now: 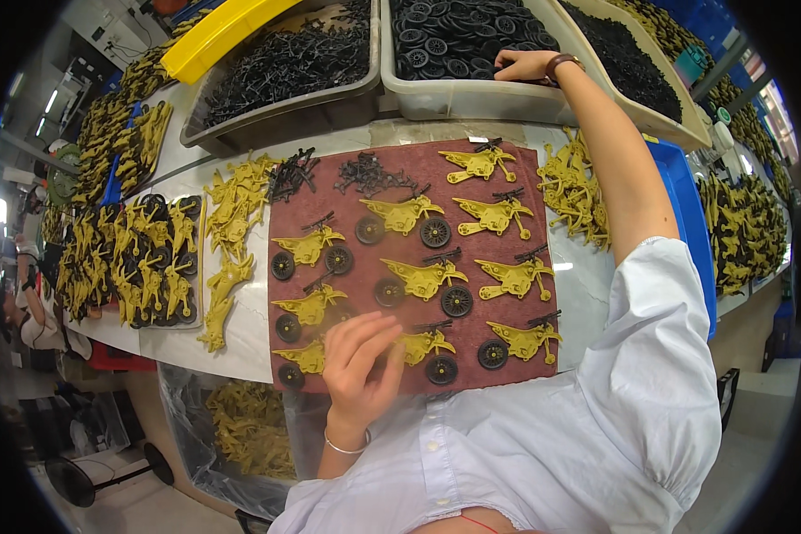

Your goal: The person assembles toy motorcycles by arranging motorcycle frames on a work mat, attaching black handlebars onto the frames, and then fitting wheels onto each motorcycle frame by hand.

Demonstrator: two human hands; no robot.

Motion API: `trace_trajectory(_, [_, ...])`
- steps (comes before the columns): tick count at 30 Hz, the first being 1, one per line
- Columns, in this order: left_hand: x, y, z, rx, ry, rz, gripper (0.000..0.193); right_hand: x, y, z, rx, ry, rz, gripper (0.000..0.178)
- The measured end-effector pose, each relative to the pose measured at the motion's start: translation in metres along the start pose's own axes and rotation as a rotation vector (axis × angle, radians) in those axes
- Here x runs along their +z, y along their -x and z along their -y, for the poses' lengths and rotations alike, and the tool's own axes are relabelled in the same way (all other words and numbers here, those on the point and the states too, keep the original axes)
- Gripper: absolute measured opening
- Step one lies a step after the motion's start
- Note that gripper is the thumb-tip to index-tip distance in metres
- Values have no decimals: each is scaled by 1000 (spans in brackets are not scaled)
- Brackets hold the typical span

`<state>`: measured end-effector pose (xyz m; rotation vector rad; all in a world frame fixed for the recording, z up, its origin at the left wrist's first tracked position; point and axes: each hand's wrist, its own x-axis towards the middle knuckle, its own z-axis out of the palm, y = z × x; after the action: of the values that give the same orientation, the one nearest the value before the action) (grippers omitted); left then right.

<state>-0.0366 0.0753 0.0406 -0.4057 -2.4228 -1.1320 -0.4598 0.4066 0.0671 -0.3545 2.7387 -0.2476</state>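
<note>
My right hand (521,67) reaches over the near rim of a pale bin (481,101) heaped with black toy wheels (458,67). Its fingers are bent together against the wheels, and what they pinch is hidden. My left hand (360,360) hovers above the front of a dark red cloth (400,307), fingers stretched and slightly apart, with nothing visible in them. Yellow toy motorcycle bodies (423,278) lie in columns on the cloth, each with a black handlebar piece. Some have two black wheels, some one, and the upper right ones none. My left hand partly covers the bodies near it.
Small black parts (374,173) lie at the cloth's top edge. Loose yellow bodies are piled left (238,209) and right (571,187). A dark-parts bin (285,102) stands far left, with a yellow tray (222,40) on it. A blue crate (685,214) sits beyond my right arm.
</note>
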Motion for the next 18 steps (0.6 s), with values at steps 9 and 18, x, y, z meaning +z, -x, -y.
trace_trajectory(9, [5, -5, 2, 2, 14, -1, 20, 1, 0, -11, -63, -22, 54, 61])
trace_trajectory(18, [6, -2, 2, -9, 27, 19, 20, 12, 15, -42, -220, -356, -246, 21])
